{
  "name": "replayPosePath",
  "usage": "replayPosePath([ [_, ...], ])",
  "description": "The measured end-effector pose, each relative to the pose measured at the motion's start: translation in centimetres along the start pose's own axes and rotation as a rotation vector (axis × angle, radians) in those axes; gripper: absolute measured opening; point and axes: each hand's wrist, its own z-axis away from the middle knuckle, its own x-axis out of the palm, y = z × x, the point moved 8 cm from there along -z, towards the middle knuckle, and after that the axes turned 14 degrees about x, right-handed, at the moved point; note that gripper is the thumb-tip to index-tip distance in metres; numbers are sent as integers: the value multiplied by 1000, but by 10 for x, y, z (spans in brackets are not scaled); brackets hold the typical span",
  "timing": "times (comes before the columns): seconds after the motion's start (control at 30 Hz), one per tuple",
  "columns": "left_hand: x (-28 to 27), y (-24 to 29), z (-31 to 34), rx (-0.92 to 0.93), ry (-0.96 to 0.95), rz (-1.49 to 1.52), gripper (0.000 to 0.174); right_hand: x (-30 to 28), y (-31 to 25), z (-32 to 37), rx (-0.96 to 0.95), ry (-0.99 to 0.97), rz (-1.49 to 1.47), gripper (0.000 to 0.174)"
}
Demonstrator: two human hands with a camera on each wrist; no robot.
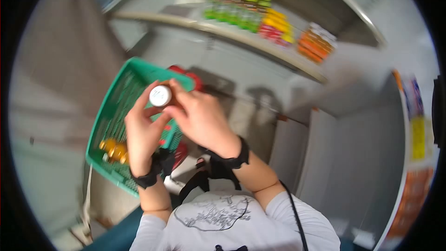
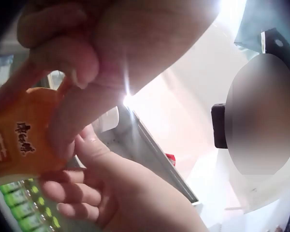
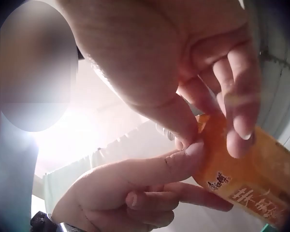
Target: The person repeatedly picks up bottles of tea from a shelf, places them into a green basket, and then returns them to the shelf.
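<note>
Both hands hold an orange drink bottle over the green basket. Its white cap faces up toward the head camera and bears dark marks. My left hand grips the bottle from the left, with the thumb on the near side. From the right, my right hand holds it too, thumb close to the left thumb. In the left wrist view the orange label with dark characters shows beside the fingers. The right wrist view has fingers and both thumbs at the bottle's neck end.
The green basket contains small orange-yellow bottles. Red items lie beside it. A shelf beyond carries rows of green-capped bottles, yellow-and-red packs and orange packs. Grey panels stand at right.
</note>
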Motion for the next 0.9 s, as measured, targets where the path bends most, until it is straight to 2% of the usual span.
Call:
replayPosePath([
  [0.03,19,5,-3,19,-39,21,53,-15,13,7,12,73,-33,48],
  [0.07,38,10,-5,137,-99,-29,52,-36,18,17,11,146,-2,49],
  [0.13,82,29,-6,170,-243,22,52,-65,42,36,71,252,11,49],
  [0.2,122,47,0,169,-363,82,52,-99,57,59,193,299,0,49],
  [0.23,142,55,6,170,-434,83,52,-115,63,75,192,382,45,49],
  [0.3,185,70,21,116,-572,179,54,-149,76,105,360,405,164,49],
  [0.37,229,101,33,197,-670,222,55,-198,72,139,310,568,209,48],
  [0.43,261,137,53,278,-807,353,54,-235,66,174,427,643,190,50],
  [0.47,278,161,69,348,-881,373,54,-254,61,199,417,777,329,50],
  [0.57,331,220,116,534,-1014,437,51,-309,52,268,532,951,452,45],
  [0.7,383,331,181,753,-1257,511,43,-389,14,355,520,1161,581,41],
  [0.73,398,357,197,801,-1297,703,41,-409,0,375,518,1237,589,34],
  [0.77,406,385,212,876,-1332,723,39,-428,-10,395,557,1283,548,27],
  [0.8,402,416,224,960,-1364,632,37,-443,-30,412,554,1352,637,24],
  [0.83,419,435,236,1047,-1370,677,38,-456,-48,426,584,1374,685,23],
  [0.87,406,469,248,1165,-1361,719,38,-468,-69,438,632,1390,771,26],
  [0.9,415,484,260,1061,-1504,591,40,-485,-78,453,619,1419,729,30],
])
